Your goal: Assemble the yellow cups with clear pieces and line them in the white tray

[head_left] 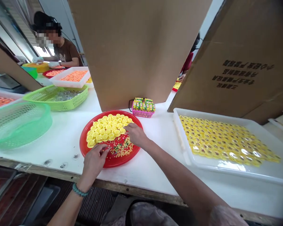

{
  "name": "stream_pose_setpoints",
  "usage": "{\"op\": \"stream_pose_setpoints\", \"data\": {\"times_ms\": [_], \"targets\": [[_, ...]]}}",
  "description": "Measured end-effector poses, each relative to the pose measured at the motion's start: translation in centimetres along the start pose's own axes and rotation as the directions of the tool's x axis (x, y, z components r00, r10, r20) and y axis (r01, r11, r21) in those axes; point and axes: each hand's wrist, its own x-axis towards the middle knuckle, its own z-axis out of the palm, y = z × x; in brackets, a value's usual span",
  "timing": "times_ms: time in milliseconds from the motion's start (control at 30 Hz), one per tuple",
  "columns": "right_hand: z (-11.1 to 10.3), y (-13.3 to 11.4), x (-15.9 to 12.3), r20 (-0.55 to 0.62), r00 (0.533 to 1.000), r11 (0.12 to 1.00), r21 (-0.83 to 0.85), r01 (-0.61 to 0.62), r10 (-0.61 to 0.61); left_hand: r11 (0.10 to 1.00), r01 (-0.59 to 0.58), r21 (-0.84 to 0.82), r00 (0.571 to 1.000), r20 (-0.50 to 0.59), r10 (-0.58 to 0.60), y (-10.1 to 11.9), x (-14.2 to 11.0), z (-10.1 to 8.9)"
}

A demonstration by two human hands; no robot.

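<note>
A round red tray (83, 149) lies on the white table in front of me. Many small yellow cup-shaped pieces (108, 127) cover its far half. Nearer to me, small pale yellow beads (122, 149) are scattered with a few green bits among them. My left hand (96, 158) is over the tray's near left side, thumb and fingers pinched beside the beads; whatever they hold is too small to name. At the right edge of the yellow pieces, my right hand (135, 133) has its fingers closed downward, and their tips hide what is in them.
Behind the red tray stands a pink basket (142, 113) of small boxes. A white tray (179, 138) of yellow discs lies right; green baskets (21, 125) stand left. Cardboard panels (136, 47) rise at the back. A person (66, 51) works at far left.
</note>
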Motion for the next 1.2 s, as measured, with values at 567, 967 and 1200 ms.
{"op": "stream_pose_setpoints", "data": {"times_ms": [567, 967, 1200], "targets": [[3.3, 0.0, -1.1, 0.029, 0.999, 0.978, 0.207, -0.027, 0.022, 0.868, 0.206, -0.453, 0.978, 0.124, -0.167, 0.8, 1.0, 2.0], [2.3, -3.7, -3.2, -0.271, 0.963, 0.802, 0.575, 0.160, 0.003, 0.101, 0.496, -0.862, 0.868, 0.490, -0.078, 2.8, 1.4, 1.3], [0.9, -3.5, -5.1, -0.195, 0.979, 0.788, 0.612, 0.069, 0.066, -0.037, 0.612, -0.790, 0.791, 0.612, -0.002, 3.3, 0.6, 2.1]]}}
